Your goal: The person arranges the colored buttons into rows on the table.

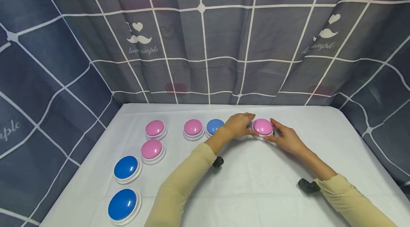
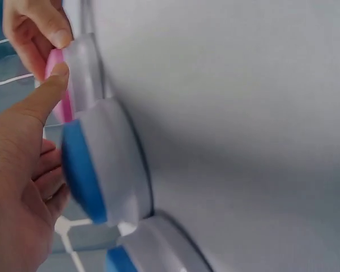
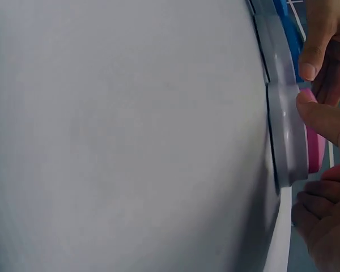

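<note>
The right hand point(image 1: 286, 137) pinches a pink button point(image 1: 263, 126) across its width, thumb at the near rim and a finger at the far side. The left hand point(image 1: 236, 125) arches over a blue button point(image 2: 82, 170) next door, thumb and fingers parted; its thumb tip is at the pink button's edge, though I can't tell from here whether it grips.

The step looks like seating the pink button at the right end of the back row. I'd hold it low by its white base point(image 3: 289, 130), keep it flat on the cloth point(image 1: 253, 188) and nudge gently, so the neighbour isn't shoved along. It sits coloured side up and level; being round, it has no long axis across the cloth, and its centre line stands upright.

Farther left in that row are another blue button point(image 1: 215, 126) and another pink button point(image 1: 193, 127). Beyond, 2 more pink buttons point(image 1: 152, 148) and 2 larger-looking blue buttons point(image 1: 126, 167) run toward the near edge.
</note>
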{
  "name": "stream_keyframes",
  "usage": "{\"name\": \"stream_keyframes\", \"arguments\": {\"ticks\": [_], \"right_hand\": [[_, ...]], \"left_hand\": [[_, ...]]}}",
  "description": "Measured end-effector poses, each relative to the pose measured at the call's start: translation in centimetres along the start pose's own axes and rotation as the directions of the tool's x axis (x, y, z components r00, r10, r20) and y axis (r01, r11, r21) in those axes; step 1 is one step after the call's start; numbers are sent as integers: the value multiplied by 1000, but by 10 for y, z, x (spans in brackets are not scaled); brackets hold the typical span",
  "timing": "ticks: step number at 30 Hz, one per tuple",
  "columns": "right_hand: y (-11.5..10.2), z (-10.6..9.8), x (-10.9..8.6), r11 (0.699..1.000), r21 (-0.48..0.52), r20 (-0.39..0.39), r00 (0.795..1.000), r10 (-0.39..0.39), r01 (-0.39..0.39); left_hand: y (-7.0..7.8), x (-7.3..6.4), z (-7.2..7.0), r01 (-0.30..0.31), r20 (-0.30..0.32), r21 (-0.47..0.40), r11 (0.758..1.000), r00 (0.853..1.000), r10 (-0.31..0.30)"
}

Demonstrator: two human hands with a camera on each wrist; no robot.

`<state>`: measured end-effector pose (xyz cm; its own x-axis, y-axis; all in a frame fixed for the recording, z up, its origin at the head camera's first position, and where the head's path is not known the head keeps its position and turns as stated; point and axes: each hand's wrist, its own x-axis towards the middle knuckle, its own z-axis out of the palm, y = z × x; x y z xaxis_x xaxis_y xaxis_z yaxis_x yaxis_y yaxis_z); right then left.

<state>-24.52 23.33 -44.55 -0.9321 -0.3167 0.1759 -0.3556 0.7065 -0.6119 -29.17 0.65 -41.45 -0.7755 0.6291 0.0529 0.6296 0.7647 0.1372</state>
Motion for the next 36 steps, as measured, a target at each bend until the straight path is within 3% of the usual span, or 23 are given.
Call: {"name": "stream_keyframes", "arguments": {"ticks": [5, 10, 14, 18, 23, 27, 33, 36], "right_hand": [[-12, -2, 1, 999, 30, -79, 996, -42, 44], [-39, 4, 7, 993, 94, -128, 990, -63, 76], [-69, 12, 12, 982, 132, -135, 984, -114, 132], [-100, 23, 13, 965, 172, -95, 978, -184, 198], [-131, 39, 13, 945, 239, -23, 974, -226, 225], [-155, 56, 20, 931, 269, 31, 964, -263, 245], [-190, 91, 31, 909, 315, 95, 944, -316, 273], [-206, 111, 35, 906, 326, 138, 934, -330, 272]], "left_hand": [[-4, -14, -18, 59, -67, -50, 997, 996, -62], [-15, -44, -40, 113, -122, -84, 990, 985, -123], [-29, -79, -55, 121, -172, -116, 986, 975, -140], [-49, -128, -64, 146, -218, -129, 981, 961, -172], [-74, -191, -74, 238, -255, -165, 957, 927, -274], [-91, -234, -81, 331, -246, -201, 922, 894, -374], [-117, -286, -82, 463, -198, -243, 852, 837, -511], [-126, -306, -79, 508, -158, -230, 830, 822, -547]]}}
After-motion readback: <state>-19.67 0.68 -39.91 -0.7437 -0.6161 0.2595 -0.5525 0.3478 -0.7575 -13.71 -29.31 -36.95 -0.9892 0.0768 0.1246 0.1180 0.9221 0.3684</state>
